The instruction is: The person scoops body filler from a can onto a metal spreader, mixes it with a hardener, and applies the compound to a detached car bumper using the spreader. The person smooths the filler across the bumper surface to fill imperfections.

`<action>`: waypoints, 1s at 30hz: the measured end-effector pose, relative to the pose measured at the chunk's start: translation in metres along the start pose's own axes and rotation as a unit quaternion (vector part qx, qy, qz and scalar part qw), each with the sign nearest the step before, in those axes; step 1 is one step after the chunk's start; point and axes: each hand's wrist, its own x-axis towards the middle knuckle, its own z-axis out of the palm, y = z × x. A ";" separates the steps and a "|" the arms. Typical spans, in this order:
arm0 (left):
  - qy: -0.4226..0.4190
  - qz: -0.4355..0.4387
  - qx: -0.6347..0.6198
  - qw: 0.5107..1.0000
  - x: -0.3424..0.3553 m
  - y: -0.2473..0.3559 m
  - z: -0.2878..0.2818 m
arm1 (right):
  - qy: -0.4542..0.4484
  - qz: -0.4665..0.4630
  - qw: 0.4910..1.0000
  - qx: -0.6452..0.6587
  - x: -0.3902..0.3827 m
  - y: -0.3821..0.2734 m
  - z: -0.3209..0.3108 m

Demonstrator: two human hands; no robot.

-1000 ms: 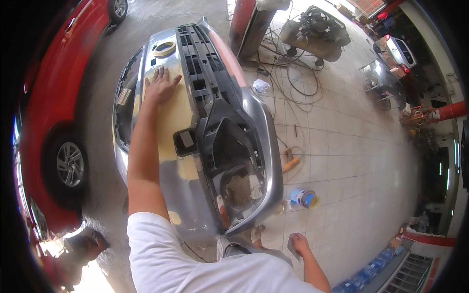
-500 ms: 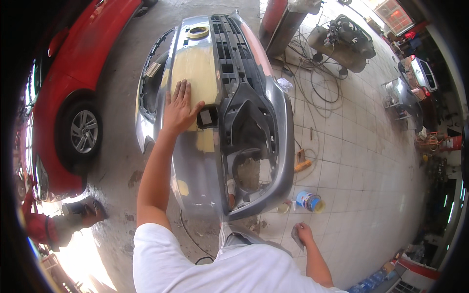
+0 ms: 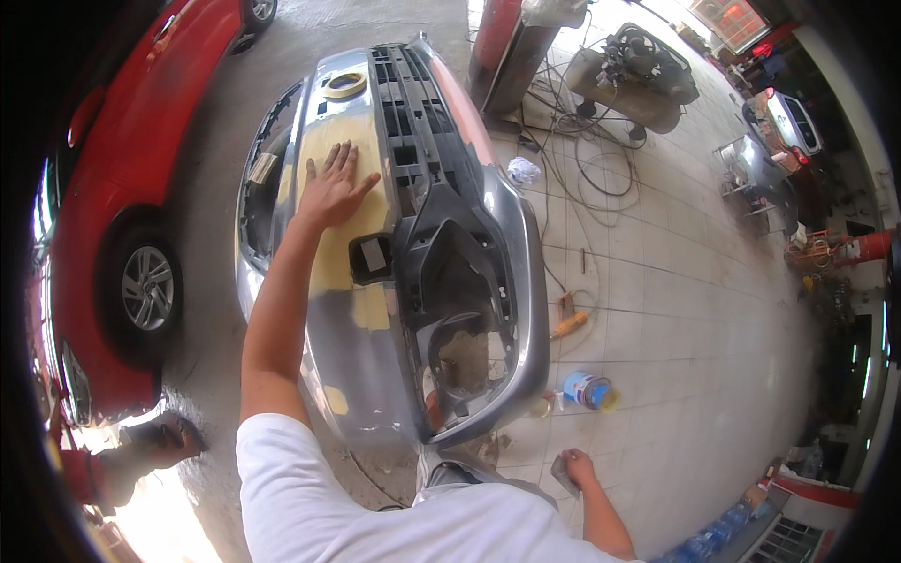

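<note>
On my feed the left hand [image 3: 331, 197] has slid from the square recess [image 3: 357, 261] toward the tape roll [image 3: 345, 94], so its spread, empty fingers now lie mid-way along the yellow patch [image 3: 364, 216] on the bumper [image 3: 375, 366] ahead; right hand [image 3: 580, 466] pinches a grey pad [image 3: 564, 477].

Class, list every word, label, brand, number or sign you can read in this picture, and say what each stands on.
No text can be read.
Blue and white can on the floor: markings too small and blurred to read.
Pale rectangular piece at the left-hand opening of the bumper: no writing can be made out.
White car at the far right: too small to read anything.
</note>
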 end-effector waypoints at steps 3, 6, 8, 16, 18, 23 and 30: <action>-0.009 -0.011 -0.004 1.000 0.055 -0.007 0.003 | -0.005 0.022 0.999 0.027 -0.003 -0.002 0.009; -0.019 -0.049 -0.013 0.999 0.097 -0.009 0.012 | 0.012 -0.003 1.000 0.021 -0.009 0.001 0.017; -0.022 -0.086 -0.008 0.996 0.107 -0.008 0.008 | 0.003 0.000 1.000 0.015 -0.020 -0.021 0.011; 0.016 -0.057 -0.019 0.998 0.030 0.004 0.007 | 0.029 -0.019 0.999 0.000 -0.019 0.005 0.018; 0.030 -0.060 -0.025 0.997 -0.003 -0.006 0.005 | 0.013 0.005 1.000 0.012 -0.018 0.003 0.012; 0.075 -0.064 -0.027 0.995 -0.075 -0.010 0.008 | 0.003 -0.030 0.999 -0.017 -0.001 0.009 0.018; 0.108 -0.008 -0.016 0.994 -0.142 0.005 0.019 | 0.015 -0.076 0.997 -0.028 0.009 -0.008 0.021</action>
